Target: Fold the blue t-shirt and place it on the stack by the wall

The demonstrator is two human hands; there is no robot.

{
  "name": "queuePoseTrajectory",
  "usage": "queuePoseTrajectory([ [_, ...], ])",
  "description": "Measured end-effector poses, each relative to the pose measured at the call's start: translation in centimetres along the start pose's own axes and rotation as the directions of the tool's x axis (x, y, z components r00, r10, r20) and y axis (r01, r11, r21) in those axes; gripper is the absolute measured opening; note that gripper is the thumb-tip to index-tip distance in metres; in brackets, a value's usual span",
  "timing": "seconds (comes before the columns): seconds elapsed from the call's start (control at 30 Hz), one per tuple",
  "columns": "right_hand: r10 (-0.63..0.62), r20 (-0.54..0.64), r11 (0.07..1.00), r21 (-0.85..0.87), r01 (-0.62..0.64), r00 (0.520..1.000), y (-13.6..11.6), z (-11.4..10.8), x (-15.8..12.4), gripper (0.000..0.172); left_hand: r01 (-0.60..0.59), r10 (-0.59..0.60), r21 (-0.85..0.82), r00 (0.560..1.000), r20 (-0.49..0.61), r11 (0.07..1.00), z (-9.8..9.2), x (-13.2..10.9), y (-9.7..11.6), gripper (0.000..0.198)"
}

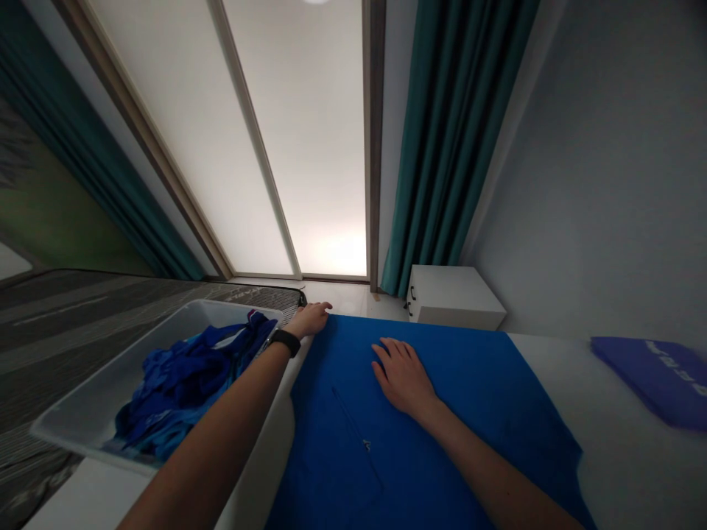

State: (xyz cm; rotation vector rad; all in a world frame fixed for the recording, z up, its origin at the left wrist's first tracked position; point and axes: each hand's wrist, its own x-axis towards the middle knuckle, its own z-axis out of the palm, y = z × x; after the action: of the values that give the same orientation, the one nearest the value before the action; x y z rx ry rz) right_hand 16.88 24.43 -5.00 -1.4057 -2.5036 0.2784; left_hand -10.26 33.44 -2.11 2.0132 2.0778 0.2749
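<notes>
A blue garment (453, 442) lies spread flat on a white table (552, 383). It has a thin slanting line and a small pale mark on its front. My right hand (406, 379) rests palm down on the fabric, fingers stretched out. At the garment's far left corner is my left hand (310, 318), wearing a black wristband. Its fingers bend around the corner of the cloth, and the thumb is hard to make out. Left of the garment, a translucent plastic bin (82, 419) holds crumpled blue clothes (193, 375), partly behind my left forearm.
A folded purple garment or bag with white lettering (657, 379) lies at the table's right. Beyond the table stands a white drawer cabinet (458, 291). Teal curtains (453, 132) flank a frosted sliding door (309, 147). A grey patterned surface (33, 331) extends at left.
</notes>
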Motion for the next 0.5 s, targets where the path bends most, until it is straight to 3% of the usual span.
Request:
queuePoseTrajectory([
  [0.23,-0.013,-0.038,1.0,0.0,0.013,0.999,0.1,0.2,0.1,0.05,0.038,-0.011,-0.218,0.992,0.127,0.975,-0.1,3.2,-1.0,0.037],
  [0.5,-0.028,-0.073,1.0,0.011,0.028,0.997,0.2,0.4,0.1,0.048,0.069,-0.029,-0.523,0.996,0.085,0.85,0.6,2.6,0.6,0.04],
])
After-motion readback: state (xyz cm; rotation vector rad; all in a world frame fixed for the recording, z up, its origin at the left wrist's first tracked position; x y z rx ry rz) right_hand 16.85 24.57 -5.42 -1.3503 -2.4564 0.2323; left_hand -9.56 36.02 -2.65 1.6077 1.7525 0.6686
